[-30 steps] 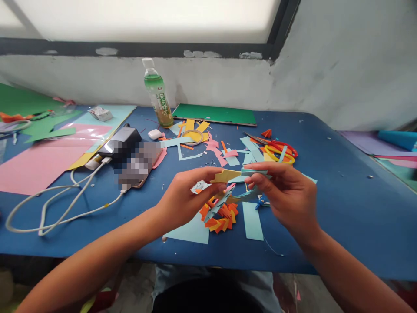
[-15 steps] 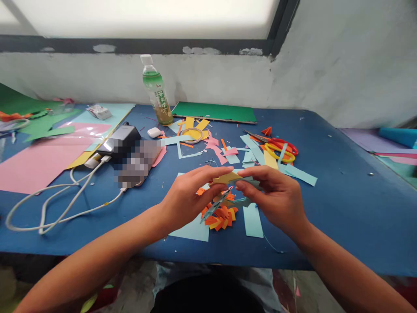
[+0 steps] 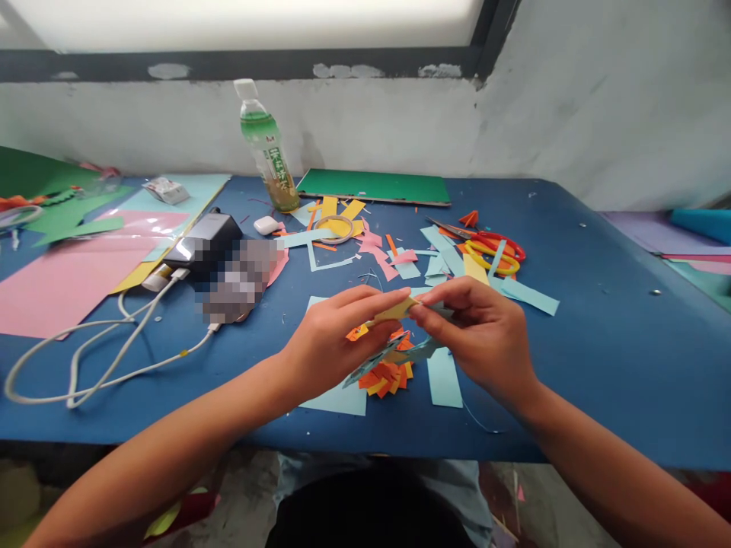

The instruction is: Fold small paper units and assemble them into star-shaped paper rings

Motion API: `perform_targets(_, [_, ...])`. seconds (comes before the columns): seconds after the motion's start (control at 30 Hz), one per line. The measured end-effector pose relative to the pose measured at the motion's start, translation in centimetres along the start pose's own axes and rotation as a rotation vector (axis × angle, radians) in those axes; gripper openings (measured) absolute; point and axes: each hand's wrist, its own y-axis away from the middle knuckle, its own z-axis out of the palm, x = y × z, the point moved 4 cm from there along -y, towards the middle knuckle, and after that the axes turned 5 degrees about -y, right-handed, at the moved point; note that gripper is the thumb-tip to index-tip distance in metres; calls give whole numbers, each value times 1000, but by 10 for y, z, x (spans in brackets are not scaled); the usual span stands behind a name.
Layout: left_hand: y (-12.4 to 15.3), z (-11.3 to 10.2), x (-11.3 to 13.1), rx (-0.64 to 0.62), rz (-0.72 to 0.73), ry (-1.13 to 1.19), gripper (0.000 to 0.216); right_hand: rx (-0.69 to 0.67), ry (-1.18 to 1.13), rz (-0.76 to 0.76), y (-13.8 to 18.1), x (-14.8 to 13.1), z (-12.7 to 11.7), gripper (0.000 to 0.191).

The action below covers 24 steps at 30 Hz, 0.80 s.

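Observation:
My left hand [image 3: 331,339] and my right hand [image 3: 480,335] meet over the blue table [image 3: 599,358], both pinching a small folded paper piece [image 3: 397,310] of yellow and light blue. More folded paper, light blue and orange, hangs from it below my fingers. Under the hands lies a ring of folded orange and yellow paper pieces [image 3: 388,375]. Light blue paper strips [image 3: 444,378] lie flat beside the ring.
Red and yellow scissors [image 3: 491,251], a tape roll [image 3: 335,228], paper scraps and a green board [image 3: 374,185] lie farther back. A drink bottle [image 3: 264,148] stands near the wall. At left are a charger with white cables [image 3: 91,350] and pink and green sheets [image 3: 62,278].
My hands have drawn closer together, and the right fingers now pinch the paper piece right beside the left fingers. The view has tilted slightly.

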Motion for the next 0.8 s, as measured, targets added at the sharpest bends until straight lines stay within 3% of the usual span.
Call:
perform_targets(0.53, [2, 4, -1, -41, 25, 6, 31, -166, -77, 141, -1, 5, 2, 14])
perform_targets(0.63, [1, 2, 1, 5, 41, -17, 30, -173, -47, 26, 0, -1, 0, 18])
perform_targets(0.8, [0, -9, 12, 156, 201, -74, 15, -205, 127, -362, 4, -21, -2, 30])
